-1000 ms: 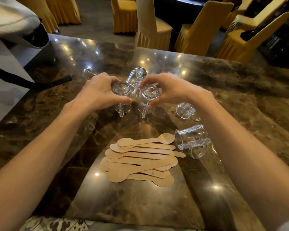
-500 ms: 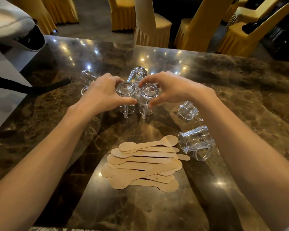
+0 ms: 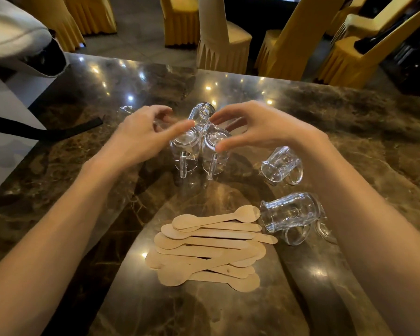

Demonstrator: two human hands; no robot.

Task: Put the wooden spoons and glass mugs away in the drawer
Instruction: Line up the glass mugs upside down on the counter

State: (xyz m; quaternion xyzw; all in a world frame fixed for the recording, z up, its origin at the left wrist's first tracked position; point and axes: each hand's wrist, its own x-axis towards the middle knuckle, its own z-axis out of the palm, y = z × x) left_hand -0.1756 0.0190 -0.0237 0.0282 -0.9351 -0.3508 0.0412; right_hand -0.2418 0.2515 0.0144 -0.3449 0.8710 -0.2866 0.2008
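Observation:
Two glass mugs stand mouth down side by side on the marble table (image 3: 349, 122), the left mug (image 3: 186, 154) and the right mug (image 3: 215, 154), handles toward me. My left hand (image 3: 146, 134) hovers just above the left one, fingers spread, holding nothing. My right hand (image 3: 257, 128) hovers above the right one, also open. A third mug (image 3: 201, 115) lies tipped behind them. Two more mugs lie on their sides at the right, one (image 3: 281, 164) farther and one (image 3: 291, 214) nearer. A pile of several wooden spoons (image 3: 209, 246) lies in front of me. No drawer is in view.
Another glass (image 3: 125, 109) sits partly hidden behind my left hand. A white bag with a black strap (image 3: 58, 130) lies at the table's left edge. Yellow-covered chairs (image 3: 291, 42) stand beyond the far edge.
Both hands have let go of the two upside-down mugs, which now stand on the table. My fingers have opened and lifted slightly above them.

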